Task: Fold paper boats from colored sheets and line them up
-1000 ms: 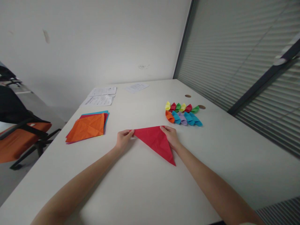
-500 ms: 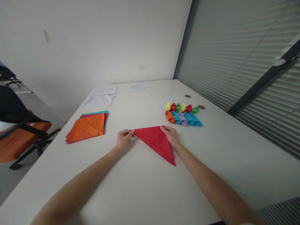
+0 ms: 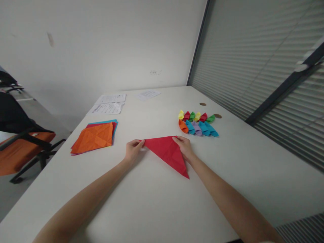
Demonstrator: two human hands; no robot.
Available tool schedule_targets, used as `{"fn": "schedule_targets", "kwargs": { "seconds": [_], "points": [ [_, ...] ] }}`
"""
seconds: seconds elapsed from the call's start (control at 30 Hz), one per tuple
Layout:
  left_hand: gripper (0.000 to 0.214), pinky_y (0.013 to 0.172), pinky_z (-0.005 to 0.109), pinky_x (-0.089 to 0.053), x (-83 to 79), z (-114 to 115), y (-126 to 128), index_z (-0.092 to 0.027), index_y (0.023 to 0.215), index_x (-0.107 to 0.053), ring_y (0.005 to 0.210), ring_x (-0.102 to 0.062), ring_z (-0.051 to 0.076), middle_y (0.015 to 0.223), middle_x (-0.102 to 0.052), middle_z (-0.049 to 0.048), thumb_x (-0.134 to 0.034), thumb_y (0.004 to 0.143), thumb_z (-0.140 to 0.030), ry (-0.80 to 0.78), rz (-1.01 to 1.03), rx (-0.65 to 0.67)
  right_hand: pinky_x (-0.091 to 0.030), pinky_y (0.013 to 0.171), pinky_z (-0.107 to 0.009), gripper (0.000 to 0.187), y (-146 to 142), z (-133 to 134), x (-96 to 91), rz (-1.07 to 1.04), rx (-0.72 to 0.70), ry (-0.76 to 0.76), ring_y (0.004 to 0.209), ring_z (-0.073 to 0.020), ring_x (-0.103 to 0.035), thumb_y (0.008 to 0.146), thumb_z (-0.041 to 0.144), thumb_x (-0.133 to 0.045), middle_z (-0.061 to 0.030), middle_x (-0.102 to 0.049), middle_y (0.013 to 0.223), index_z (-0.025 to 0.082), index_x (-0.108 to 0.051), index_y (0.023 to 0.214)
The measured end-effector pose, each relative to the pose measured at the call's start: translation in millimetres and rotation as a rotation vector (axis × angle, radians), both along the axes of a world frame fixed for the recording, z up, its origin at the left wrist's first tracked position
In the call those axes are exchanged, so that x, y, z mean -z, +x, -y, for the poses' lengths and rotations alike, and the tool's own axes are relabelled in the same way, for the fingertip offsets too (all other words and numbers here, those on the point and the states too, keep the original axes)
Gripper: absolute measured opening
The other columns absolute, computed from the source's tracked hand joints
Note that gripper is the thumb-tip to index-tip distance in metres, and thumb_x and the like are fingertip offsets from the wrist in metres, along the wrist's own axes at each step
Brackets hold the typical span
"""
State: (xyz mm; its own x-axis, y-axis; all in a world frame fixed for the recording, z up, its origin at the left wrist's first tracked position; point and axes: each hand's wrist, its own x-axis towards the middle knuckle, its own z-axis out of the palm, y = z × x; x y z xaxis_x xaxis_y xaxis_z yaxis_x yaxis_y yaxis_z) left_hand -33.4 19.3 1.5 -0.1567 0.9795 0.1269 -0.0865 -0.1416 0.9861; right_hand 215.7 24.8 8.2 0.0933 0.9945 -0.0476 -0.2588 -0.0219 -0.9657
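A red sheet of paper (image 3: 168, 152), folded into a triangle, is stretched between my two hands above the white table (image 3: 152, 209). My left hand (image 3: 133, 150) pinches its left corner between thumb and fingers. At the upper right corner, my right hand (image 3: 184, 146) grips the paper with the thumb on top and the fingers behind, partly hidden. The third corner points down toward me, beside my right wrist. Faint creases cross the red surface.
Left of my hands lies a stack of coloured sheets (image 3: 95, 137), orange on top. Several small folded paper pieces (image 3: 197, 126) sit in two rows at the right. Printed pages (image 3: 108, 108) lie farther back. An office chair (image 3: 25, 138) stands left; blinds (image 3: 253, 60) line the right side.
Almost nothing differs. The red paper's lower tip has shifted very slightly up and left, and both hands keep their hold.
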Motion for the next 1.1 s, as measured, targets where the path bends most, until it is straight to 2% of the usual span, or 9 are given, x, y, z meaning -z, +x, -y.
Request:
{"fn": "schedule_targets", "kwargs": {
  "seconds": [0.6,0.9,1.1],
  "points": [
    [0.032,0.057,0.025,-0.041,-1.0,0.5,0.3,-0.014,0.061,-0.068,0.056,-0.054,0.012,0.058,-0.064,0.003,-0.079,0.065,-0.044,0.005,0.006,-0.002,-0.051,0.065,-0.033,0.039,-1.0,1.3,-4.2,-0.025,0.008,-0.018,0.064,-0.0198,-0.064,0.052,0.051,-0.085,-0.0015,-0.072,0.067,0.02,-0.072,0.072],
    [0.032,0.055,0.024,-0.041,4.0,-1.1,-1.4,-0.014,0.061,-0.069,0.056,-0.055,0.011,0.059,-0.065,0.004,-0.079,0.065,-0.043,-0.007,-0.008,-0.002,-0.048,0.064,-0.031,0.034,-1.9,1.9,-5.6,-0.034,0.02,-0.016,0.062,-0.0183,-0.063,0.053,0.049,-0.085,0.0005,-0.07,0.064,0.022,-0.072,0.069],
    [0.031,0.055,0.024,-0.041,0.6,0.4,-0.4,-0.013,0.062,-0.069,0.055,-0.054,0.011,0.058,-0.065,0.0033,-0.08,0.064,-0.042,-0.017,0.001,-0.001,-0.049,0.065,-0.031,0.033,-1.8,1.8,-5.9,-0.043,0.019,-0.015,0.064,-0.018,-0.063,0.053,0.048,-0.085,0.0001,-0.071,0.066,0.021,-0.073,0.069]
  ]
}}
